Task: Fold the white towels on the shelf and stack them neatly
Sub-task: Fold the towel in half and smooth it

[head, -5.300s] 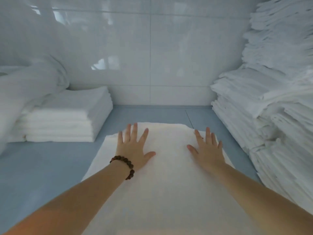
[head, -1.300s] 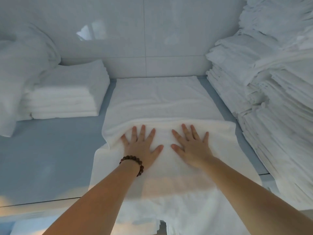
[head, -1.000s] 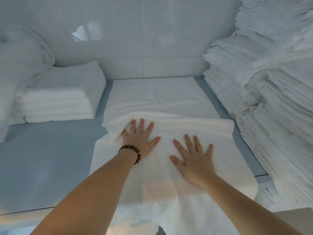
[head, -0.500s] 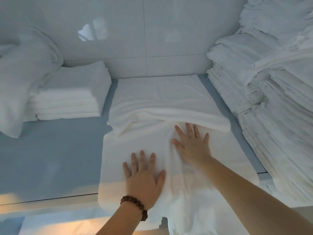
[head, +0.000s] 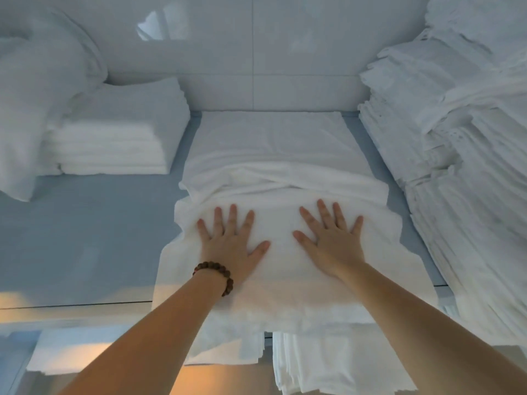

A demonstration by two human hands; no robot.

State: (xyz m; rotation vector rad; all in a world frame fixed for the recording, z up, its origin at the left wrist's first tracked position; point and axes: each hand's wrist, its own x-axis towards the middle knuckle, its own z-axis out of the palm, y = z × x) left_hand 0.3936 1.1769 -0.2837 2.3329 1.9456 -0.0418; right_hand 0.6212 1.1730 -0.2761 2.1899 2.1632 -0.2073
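the white towel lies on the blue shelf, its bunched fold just beyond both hands. left grip and right grip (fingers spread flat) press its near layer, clasping nothing.

A single wide-angle view, taken from the person's head, looks forward and steeply down onto the shelf from just above its front edge. It faces the tiled back wall, which fills the top of the frame. Both forearms enter from the bottom corners, and the left hand and right hand lie near the centre, close to the lens. The wide lens takes in both sides at once: the folded stack at left and the tall pile of towels at right, which runs out of frame.
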